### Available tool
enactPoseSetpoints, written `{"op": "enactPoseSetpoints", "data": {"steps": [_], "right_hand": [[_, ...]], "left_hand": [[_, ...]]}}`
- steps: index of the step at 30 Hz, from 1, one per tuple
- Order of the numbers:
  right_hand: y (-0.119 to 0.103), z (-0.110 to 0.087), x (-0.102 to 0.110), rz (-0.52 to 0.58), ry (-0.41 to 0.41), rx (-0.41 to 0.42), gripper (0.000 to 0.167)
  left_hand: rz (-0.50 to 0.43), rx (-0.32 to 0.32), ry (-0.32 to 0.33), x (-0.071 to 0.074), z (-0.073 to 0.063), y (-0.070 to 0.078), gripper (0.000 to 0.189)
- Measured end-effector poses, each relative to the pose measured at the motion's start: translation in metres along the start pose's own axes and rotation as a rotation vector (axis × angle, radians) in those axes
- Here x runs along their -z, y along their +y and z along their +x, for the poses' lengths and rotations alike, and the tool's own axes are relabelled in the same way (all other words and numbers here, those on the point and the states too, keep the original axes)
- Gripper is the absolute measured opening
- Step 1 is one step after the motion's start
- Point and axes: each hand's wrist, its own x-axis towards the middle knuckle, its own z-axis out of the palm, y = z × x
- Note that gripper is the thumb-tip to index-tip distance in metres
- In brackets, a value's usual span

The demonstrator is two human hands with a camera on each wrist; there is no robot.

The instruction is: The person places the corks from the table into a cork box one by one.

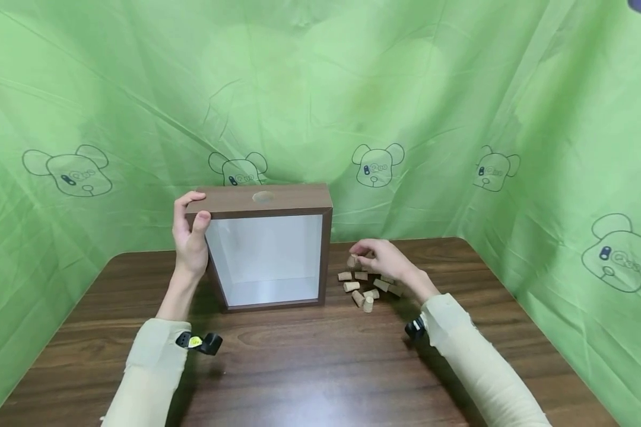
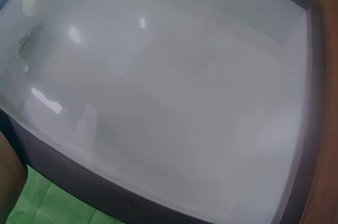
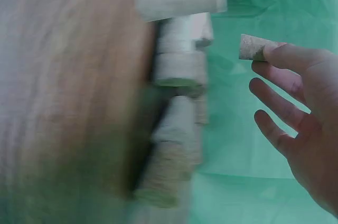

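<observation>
A brown wooden-framed shadow box (image 1: pixel 324 249) with a clear front and white inside stands upright on the table, a round hole (image 1: pixel 263 196) in its top. My left hand (image 1: pixel 191 243) grips its upper left corner, thumb at the front edge and fingers over the top. In the right wrist view, my right hand (image 3: pixel 311 92) pinches a cork (image 3: pixel 253 47) between thumb and index finger, the other fingers spread. The head view has this hand just right of the box, over several loose corks (image 1: pixel 351 286) on the table.
The dark wood table (image 1: pixel 310 367) has rounded far corners. Behind and beside it hangs a green curtain (image 1: pixel 299 89) printed with bear outlines. One cork (image 1: pixel 368 305) stands on end nearest me, while others lie on their sides.
</observation>
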Motion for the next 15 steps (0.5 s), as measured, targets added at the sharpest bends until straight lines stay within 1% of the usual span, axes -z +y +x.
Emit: {"op": "enactPoseSetpoints", "data": {"steps": [4, 8, 10, 13, 15], "right_hand": [[-0.011, -0.001, 0.016, 0.015, 0.052, 0.029, 0.023], [-0.025, -0.004, 0.034, 0.026, 0.104, 0.051, 0.024], [-0.031, -0.005, 0.042, 0.024, 0.136, 0.069, 0.023], [-0.04, -0.007, 0.055, 0.013, 0.192, 0.109, 0.022], [-0.046, -0.009, 0.063, 0.007, 0.23, 0.145, 0.022]], "left_hand": [[0.054, 0.062, 0.014, 0.0, 0.003, 0.004, 0.031], [0.149, 0.111, 0.033, -0.002, 0.007, 0.01, 0.029], [0.181, 0.127, 0.044, -0.004, 0.009, 0.012, 0.027], [0.173, 0.128, 0.068, -0.006, 0.01, 0.012, 0.021], [0.14, 0.121, 0.084, -0.007, 0.009, 0.012, 0.018]]}}
